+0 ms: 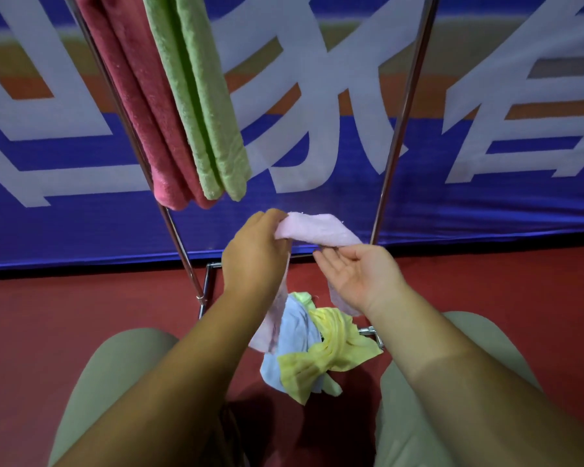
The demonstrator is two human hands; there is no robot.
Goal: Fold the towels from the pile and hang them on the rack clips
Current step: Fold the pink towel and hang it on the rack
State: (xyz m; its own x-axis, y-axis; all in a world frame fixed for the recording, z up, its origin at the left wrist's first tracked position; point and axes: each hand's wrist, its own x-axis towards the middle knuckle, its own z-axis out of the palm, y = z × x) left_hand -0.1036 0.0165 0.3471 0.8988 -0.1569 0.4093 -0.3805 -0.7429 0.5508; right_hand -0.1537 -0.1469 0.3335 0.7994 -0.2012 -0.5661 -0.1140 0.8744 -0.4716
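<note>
1. The pink towel (317,229) was held up in front of the person, between the two rack poles (402,123). Its top edge stretched from one hand to the other, and loose tails hung down on both sides.
2. The left hand (255,254) pinched one end of that edge, fingers curled round the cloth.
3. The right hand (361,281) lay palm-up with relaxed fingers. The towel ran behind its fingertips and hung below the wrist, with no firm grip visible.
4. My judgement is that the fold was only half formed. To do it well, the right hand would need to take the free corner, pull the edge taut, match the corners and let the tails fall level before any hanging.
5. Below the hands, the pile sat on the floor by the rack's base: a yellow towel (334,345) crumpled over a light blue towel (294,328).
6. Above left, a green towel (203,106) and a dark red towel (139,106) hung folded from the rack. The clips were out of view.
7. Behind stood a blue banner (486,203), and the floor (81,308) was red.
</note>
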